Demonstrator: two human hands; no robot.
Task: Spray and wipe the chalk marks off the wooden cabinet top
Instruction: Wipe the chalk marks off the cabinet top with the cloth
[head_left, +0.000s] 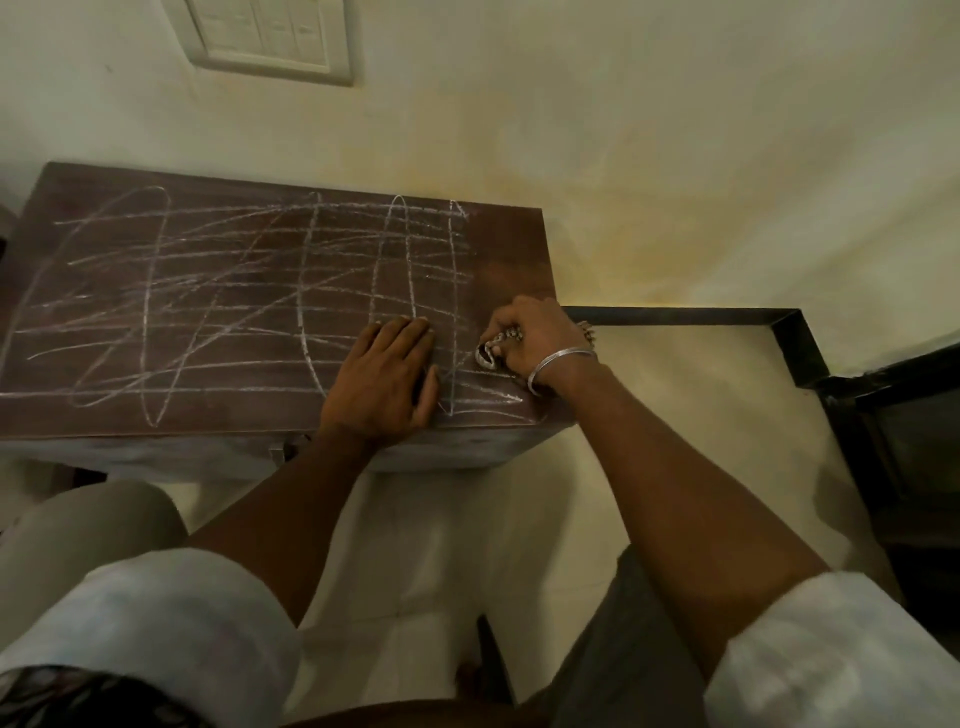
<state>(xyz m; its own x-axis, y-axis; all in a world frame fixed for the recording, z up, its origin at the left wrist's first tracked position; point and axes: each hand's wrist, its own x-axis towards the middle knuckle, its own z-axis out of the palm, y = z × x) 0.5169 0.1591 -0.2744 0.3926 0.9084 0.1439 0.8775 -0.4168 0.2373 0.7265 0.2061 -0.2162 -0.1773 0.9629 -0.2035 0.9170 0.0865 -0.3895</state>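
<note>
The dark wooden cabinet top (498, 280) is covered with white chalk marks (234, 291), scribbled lines and loops across nearly its whole surface. My left hand (384, 379) lies flat, palm down, on the near right part of the top, fingers together. My right hand (530, 338), with a metal bangle on the wrist, is closed on a small crumpled patterned cloth (487, 356) pressed against the top at its right edge. Most of the cloth is hidden inside the fist. No spray bottle is in view.
The cabinet stands against a pale wall with a switch plate (265, 36) at the upper left. A black skirting strip (675, 315) runs along the floor to the right, and dark furniture (904, 441) stands at the far right. My knees are below the cabinet's front edge.
</note>
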